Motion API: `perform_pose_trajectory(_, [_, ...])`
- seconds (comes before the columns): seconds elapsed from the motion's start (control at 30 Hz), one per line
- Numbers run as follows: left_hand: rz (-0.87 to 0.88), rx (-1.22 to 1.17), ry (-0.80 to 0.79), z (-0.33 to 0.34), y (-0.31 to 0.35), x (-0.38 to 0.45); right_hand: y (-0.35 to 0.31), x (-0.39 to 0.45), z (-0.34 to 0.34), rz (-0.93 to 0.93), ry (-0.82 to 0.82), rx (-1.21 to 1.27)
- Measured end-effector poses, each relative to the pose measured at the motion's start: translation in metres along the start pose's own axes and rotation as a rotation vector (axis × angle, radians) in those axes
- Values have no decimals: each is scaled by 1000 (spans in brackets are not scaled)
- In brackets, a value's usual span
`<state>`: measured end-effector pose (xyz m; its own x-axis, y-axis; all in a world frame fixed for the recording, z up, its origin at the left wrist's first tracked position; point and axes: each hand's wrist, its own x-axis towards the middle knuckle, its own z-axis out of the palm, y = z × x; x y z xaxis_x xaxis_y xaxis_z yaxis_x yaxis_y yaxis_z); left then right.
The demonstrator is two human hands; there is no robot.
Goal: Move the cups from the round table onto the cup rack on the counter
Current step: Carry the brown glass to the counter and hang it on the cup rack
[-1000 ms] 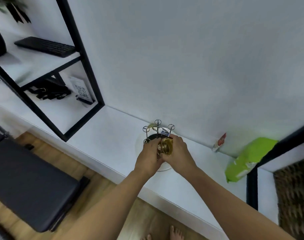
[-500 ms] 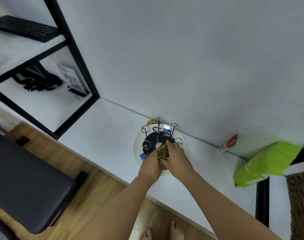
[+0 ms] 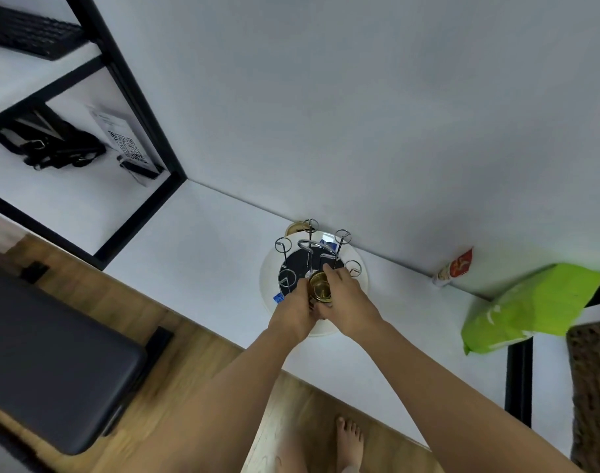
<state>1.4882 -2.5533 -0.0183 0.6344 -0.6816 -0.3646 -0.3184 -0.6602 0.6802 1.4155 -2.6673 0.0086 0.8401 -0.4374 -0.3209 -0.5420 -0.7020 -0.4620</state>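
I see: gold cup [image 3: 320,289]; chrome rack [image 3: 312,257], white base; table [image 3: 203,233] white; lime-green bag [image 3: 530,312]; black-framed shelf [image 3: 121,80].

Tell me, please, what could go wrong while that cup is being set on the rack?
1. Both hands, left and right, crowd the cup, hiding the prong beneath; it might miss.
2. The right fingers sit near a looped prong and could snag it, tipping the rack.
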Motion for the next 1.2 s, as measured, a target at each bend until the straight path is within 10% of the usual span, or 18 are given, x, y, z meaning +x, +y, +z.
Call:
perform_pose_trajectory(0.93, [6,-136,-21,-13,-14,-8,-6,-12,5,-8,-5,177])
perform_pose_trajectory(1.2, [-49,90,-245,-91,30,-6,-28,-11,-50,-101,134,160])
